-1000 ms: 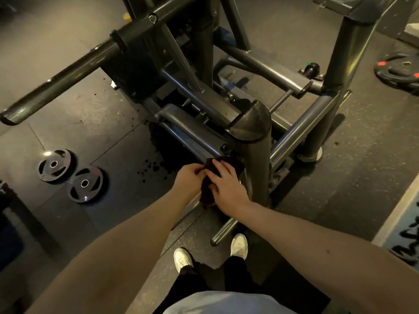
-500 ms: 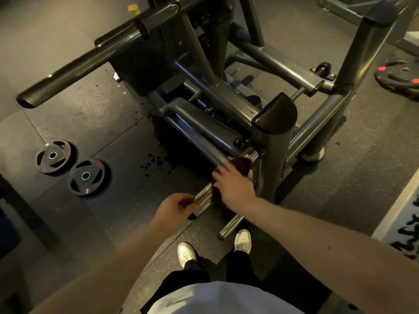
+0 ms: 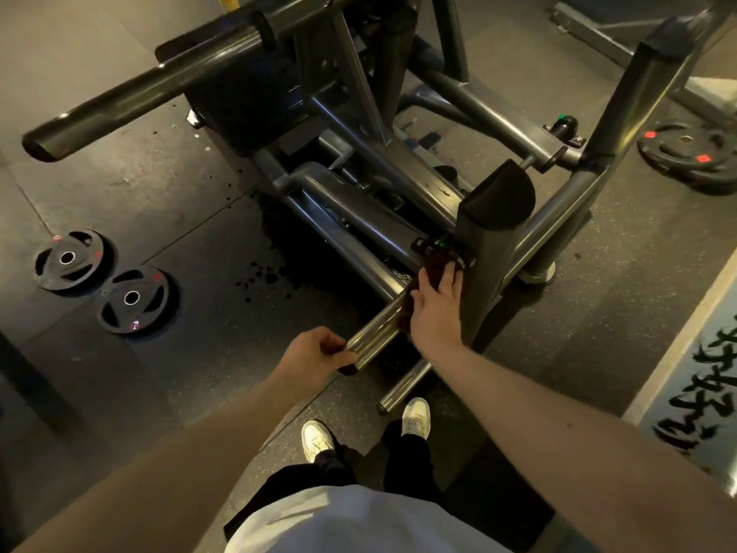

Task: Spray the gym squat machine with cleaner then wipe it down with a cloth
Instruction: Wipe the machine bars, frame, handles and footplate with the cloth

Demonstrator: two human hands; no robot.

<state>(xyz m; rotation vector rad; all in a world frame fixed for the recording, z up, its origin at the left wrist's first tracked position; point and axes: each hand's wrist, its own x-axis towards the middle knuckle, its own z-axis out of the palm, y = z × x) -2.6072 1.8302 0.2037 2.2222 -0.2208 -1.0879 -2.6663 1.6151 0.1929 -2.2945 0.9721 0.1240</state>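
- left hand point(image 3: 315, 357) grips the bar point(image 3: 373, 335) end, fingers curled round it;
- right hand point(image 3: 436, 309), at its 1 o'clock, presses the cloth point(image 3: 432, 269) onto the bar, fingers straight

Cloth point(image 3: 434, 267) mostly hidden under the right hand point(image 3: 434, 309), top of the squat machine point(image 3: 486, 241) cut off, weight plate point(image 3: 690, 153) right of it partly cropped

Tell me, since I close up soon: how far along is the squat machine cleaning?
Spraying seems done: no bottle is in view. In hand: the right hand presses a dark red cloth on the chrome peg by the upright post, while the left hand grips the peg's end. Perhaps left: the long bar and black pad; whether they are wiped does not show.
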